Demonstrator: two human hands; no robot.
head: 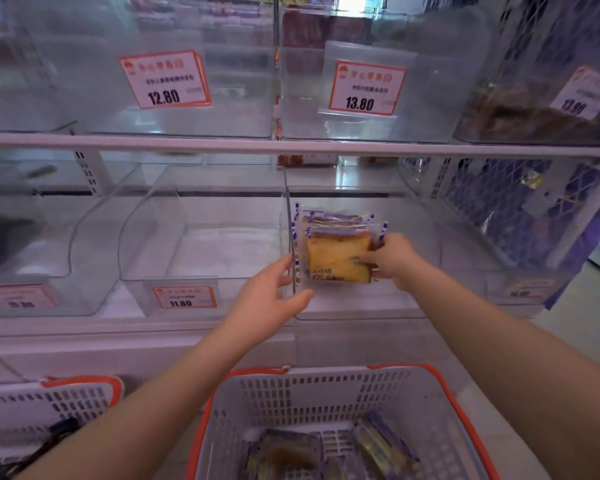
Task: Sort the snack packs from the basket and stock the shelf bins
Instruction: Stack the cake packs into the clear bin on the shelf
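holding a stack of cake slice packs (338, 251) upright in my right hand (394, 259), fingers curled round the front one, inside the clear bin (361, 311) on the lower shelf, right against its left wall. my left hand (274, 296) is steadying that bin's front corner, thumb one side, fingers the other, gripping the plastic edge. more packs are down in the orange-rimmed basket (291, 396) below.

what could go wrong imo: the packs are standing on edge, so if i let go too quick they'll probably flop forward or fan out. the wrappers look slippery too, so the back ones could slide.

readable stuff: price tags say 12.80 (165, 79) and 13.80 (366, 87) up top, 11.80 (184, 296) on the next bin over. the rest of the print is too blurry to read.
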